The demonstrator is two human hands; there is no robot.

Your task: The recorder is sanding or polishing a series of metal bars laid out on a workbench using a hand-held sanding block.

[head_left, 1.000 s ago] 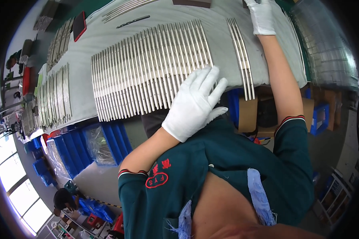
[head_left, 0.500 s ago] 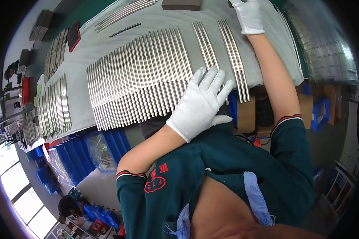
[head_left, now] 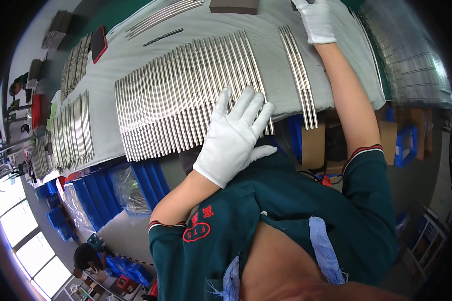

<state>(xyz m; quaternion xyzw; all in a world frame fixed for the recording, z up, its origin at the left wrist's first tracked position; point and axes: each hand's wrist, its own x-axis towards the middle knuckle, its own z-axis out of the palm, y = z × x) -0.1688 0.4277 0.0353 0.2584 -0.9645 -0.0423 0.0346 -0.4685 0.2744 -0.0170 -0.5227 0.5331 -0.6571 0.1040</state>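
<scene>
My left hand (head_left: 231, 138), in a white glove, lies palm down with its fingers spread. It rests over the near ends of a long row of slim silver metal rods (head_left: 178, 100), towards the row's right side. To the right, a small separate group of rods (head_left: 299, 75) lies side by side, its near ends jutting past the table edge. My right hand (head_left: 317, 20), also white-gloved, reaches to the far side of the table beside a dark brown edge of something. The top of the picture cuts off its fingers, so its grip is hidden.
A drill bit (head_left: 163, 37), more thin rods (head_left: 163, 17) and a brown block (head_left: 233, 6) lie at the far side. A red-edged dark flat thing (head_left: 99, 44) and further rod stacks (head_left: 74, 130) are on the left. Blue bins (head_left: 93, 200) stand below the table edge.
My left hand has moved left. The nearer separate group of rods has shifted left against the long row, closing the gap there. My right hand stays at the far side.
</scene>
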